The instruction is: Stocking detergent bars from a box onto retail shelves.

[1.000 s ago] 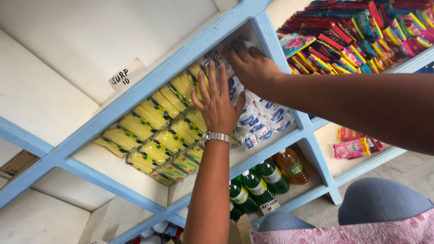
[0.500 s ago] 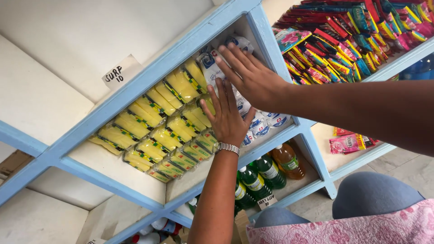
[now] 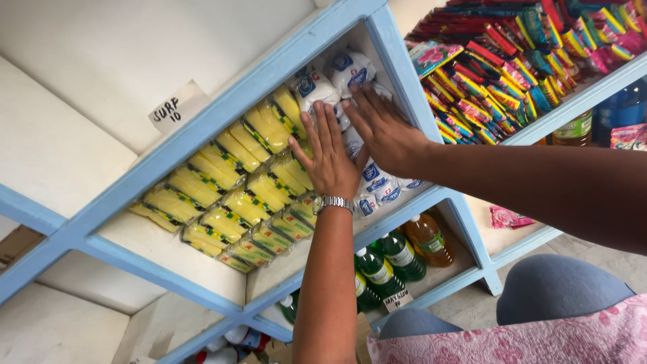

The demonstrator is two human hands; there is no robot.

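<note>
The white packets (image 3: 350, 74) sit stacked in the right end of a blue-framed shelf (image 3: 222, 114), just beside rows of yellow packets (image 3: 229, 182) that fill the rest of the same compartment. Both hands lie flat against the stock with fingers spread, gripping nothing. The left hand (image 3: 328, 158), a metal watch (image 3: 335, 201) at its wrist, presses where yellow meets white; the right hand (image 3: 381, 131) covers the white packets against the upright post. To square the stack well, even palm pressure seems wiser than fingertip pokes, since soft packets would likely bulge or slip forward. Below, green bottles (image 3: 387, 259) and an amber bottle (image 3: 429, 239) stand on the lower shelf. To the right, striped sachets (image 3: 512, 74) crowd the neighbouring compartment.
</note>
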